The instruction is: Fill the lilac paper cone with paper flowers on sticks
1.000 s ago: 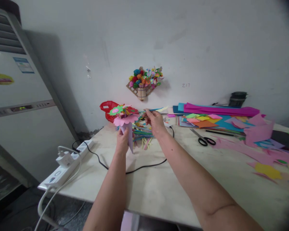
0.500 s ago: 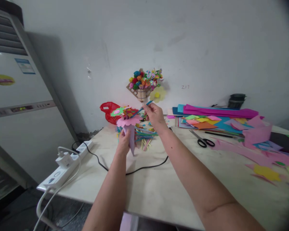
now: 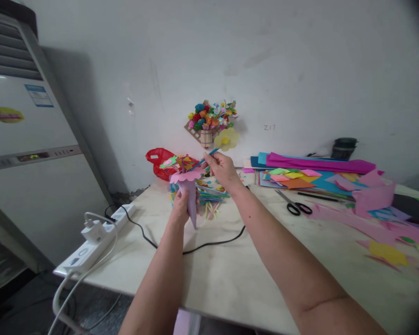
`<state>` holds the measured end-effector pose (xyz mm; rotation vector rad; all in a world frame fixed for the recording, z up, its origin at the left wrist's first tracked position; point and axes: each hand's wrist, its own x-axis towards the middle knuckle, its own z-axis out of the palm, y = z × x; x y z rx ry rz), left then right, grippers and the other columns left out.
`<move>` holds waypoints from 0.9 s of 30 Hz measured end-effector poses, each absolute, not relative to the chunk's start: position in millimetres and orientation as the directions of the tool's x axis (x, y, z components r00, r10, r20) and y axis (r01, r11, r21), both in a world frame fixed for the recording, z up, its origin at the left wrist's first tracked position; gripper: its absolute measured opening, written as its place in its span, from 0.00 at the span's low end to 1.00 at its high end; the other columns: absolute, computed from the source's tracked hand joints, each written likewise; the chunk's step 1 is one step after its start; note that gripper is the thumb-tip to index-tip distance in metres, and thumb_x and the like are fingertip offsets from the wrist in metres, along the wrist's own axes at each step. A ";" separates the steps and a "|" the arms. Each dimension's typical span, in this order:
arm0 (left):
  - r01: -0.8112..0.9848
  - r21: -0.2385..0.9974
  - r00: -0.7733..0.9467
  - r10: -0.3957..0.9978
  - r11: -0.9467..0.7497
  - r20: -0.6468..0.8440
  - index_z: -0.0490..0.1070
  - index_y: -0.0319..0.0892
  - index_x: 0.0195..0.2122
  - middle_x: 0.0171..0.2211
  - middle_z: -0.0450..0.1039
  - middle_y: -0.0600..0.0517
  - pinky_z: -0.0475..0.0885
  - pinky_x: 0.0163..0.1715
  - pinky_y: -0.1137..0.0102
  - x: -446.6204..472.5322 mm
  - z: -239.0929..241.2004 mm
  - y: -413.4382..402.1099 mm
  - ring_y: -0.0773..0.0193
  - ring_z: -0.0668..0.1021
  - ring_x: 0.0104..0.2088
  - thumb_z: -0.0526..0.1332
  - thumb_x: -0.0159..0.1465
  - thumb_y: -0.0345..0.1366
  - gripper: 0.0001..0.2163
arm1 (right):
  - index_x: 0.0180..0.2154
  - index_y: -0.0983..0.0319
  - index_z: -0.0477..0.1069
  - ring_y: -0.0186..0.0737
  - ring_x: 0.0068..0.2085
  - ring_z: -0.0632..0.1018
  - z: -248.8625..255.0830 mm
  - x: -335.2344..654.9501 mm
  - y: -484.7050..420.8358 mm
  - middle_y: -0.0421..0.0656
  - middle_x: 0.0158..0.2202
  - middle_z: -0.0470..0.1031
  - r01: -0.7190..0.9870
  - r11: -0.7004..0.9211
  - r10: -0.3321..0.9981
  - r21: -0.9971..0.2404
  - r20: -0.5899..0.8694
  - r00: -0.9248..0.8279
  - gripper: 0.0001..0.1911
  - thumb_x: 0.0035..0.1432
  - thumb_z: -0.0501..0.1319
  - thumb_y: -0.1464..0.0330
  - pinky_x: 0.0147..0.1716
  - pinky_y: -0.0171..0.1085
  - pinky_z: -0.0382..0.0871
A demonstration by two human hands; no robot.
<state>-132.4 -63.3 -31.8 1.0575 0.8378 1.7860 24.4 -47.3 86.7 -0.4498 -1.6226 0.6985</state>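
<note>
My left hand (image 3: 181, 205) is wrapped round a lilac paper cone (image 3: 192, 201) with a scalloped pink rim (image 3: 186, 175), held upright above the table. Out of its top stick paper flowers, among them a green one with a pink centre (image 3: 168, 162). Between the fingers of my right hand (image 3: 220, 168) is the blue stem of a yellow paper flower (image 3: 226, 139). The flower head points up and to the right, and the stem's lower end reaches the cone's mouth; how deep it goes is hidden.
Black-handled scissors (image 3: 293, 205) lie right of my forearm, near stacked coloured paper (image 3: 321, 164) and pink scraps (image 3: 373, 190). A red plastic bag (image 3: 157, 160) sits behind the cone. A white power strip (image 3: 97, 237) runs along the left edge; a black cable (image 3: 212, 243) crosses the table. A flower basket (image 3: 206, 138) hangs on the wall.
My right hand has moved slightly down and left with the yellow flower, so its stem sits lower towards the cone. My left hand still holds the cone, almost unmoved.
</note>
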 end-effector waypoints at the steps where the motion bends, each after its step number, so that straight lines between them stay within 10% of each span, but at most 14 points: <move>1: -0.346 0.851 -0.254 0.913 -0.394 0.319 0.67 0.41 0.37 0.27 0.72 0.50 0.66 0.16 0.68 -132.4 -32.3 -63.1 0.66 0.69 0.19 0.69 0.41 0.61 0.32 | 0.22 0.59 0.66 0.32 0.18 0.65 86.7 24.1 -47.9 0.38 0.20 0.70 -0.107 0.734 0.648 -0.670 0.739 -0.182 0.23 0.54 0.57 0.47 0.22 0.35 0.59; 27: -0.191 0.950 -0.063 0.969 -0.247 0.239 0.66 0.41 0.37 0.22 0.70 0.52 0.65 0.14 0.72 -134.9 -17.8 -57.1 0.65 0.71 0.18 0.70 0.39 0.59 0.32 | 0.22 0.58 0.61 0.31 0.18 0.63 86.3 42.4 -29.7 0.34 0.16 0.61 -0.129 0.734 0.648 -0.667 0.744 -0.164 0.18 0.56 0.58 0.54 0.19 0.32 0.55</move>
